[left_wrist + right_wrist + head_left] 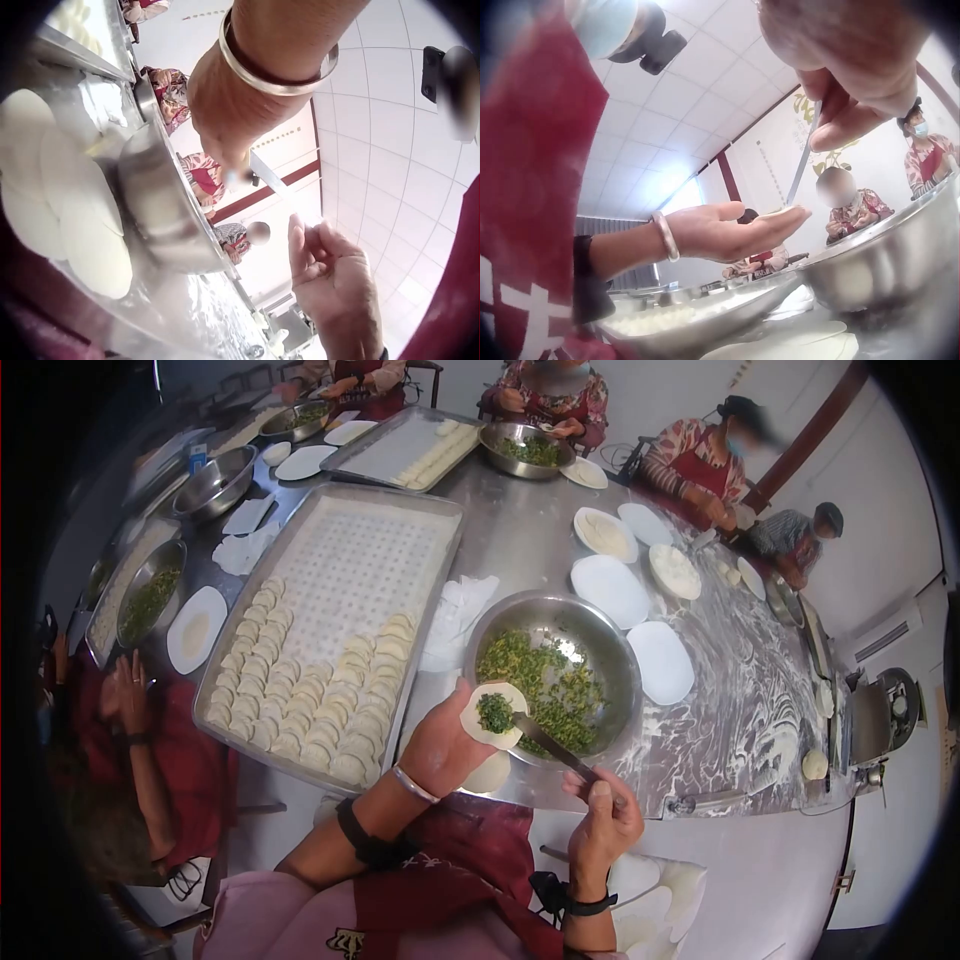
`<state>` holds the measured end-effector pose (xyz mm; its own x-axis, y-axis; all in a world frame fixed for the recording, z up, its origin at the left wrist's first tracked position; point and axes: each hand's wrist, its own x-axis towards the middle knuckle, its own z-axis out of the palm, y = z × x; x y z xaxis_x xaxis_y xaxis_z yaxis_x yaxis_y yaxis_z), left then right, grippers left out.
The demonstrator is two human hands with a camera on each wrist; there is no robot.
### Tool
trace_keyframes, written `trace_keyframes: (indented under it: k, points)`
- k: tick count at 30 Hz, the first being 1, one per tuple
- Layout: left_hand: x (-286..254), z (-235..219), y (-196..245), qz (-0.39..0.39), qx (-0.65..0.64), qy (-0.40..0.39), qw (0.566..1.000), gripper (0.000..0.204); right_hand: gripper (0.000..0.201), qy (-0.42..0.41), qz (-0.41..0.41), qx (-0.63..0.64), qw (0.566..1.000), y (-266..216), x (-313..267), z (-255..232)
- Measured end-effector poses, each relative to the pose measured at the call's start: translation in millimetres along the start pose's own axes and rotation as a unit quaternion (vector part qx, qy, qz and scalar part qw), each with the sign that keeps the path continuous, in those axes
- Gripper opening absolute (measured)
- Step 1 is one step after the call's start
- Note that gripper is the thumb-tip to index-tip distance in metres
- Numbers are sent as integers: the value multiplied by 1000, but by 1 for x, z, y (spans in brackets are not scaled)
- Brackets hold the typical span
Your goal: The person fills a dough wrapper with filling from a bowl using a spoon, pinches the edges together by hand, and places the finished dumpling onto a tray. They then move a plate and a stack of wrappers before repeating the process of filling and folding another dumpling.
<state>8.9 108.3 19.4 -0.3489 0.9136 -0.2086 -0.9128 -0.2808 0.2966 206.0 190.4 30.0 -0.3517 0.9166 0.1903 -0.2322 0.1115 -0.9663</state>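
On the flat palm and fingers of my left hand lies a round dough wrapper with a mound of chopped green filling on it. My right hand grips the handle of a flat metal spatula, whose tip meets the edge of the filling. Both hands are over the near side of a large steel bowl partly full of green and yellow filling. The right wrist view shows the left hand held level, its fingers straight under the wrapper. Below it, more wrappers lie overlapping on the table.
To the left, a long metal tray holds rows of folded dumplings. White plates and a floury stretch of steel table are on the right. Other people, bowls and a second tray surround the table.
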Motion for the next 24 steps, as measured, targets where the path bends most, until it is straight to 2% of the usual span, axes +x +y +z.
trace_keyframes:
  k: [1, 5, 8, 11, 14, 18, 23, 24]
  points:
    - [0, -6, -1, 5, 8, -6, 1000, 55, 23, 2, 12, 6, 1000, 2, 2, -3]
    - [-2, -7, 2, -5, -1, 21, 1000, 53, 20, 84, -66, -144, 984, 13, 25, -17]
    - [-2, -12, 0, 32, 182, -26, 982, 54, 19, 97, -20, -47, 994, 5, 31, -15]
    - [-11, -6, -1, 13, 181, -31, 983, 55, 18, 51, 104, 100, 988, -3, 33, -10]
    - [-6, -24, -5, 11, 244, -50, 969, 55, 17, 10, 164, 106, 981, 1, 36, 0]
    - [-14, -14, -4, 8, 281, -59, 958, 55, 19, 4, 200, 101, 975, 11, 39, 5]
    - [-22, 0, 0, -24, 154, -42, 987, 53, 18, 7, 242, 132, 961, 22, 39, 3]
    - [-24, 2, 2, 31, 312, -57, 948, 52, 18, 7, 248, 139, 959, 24, 39, 1]
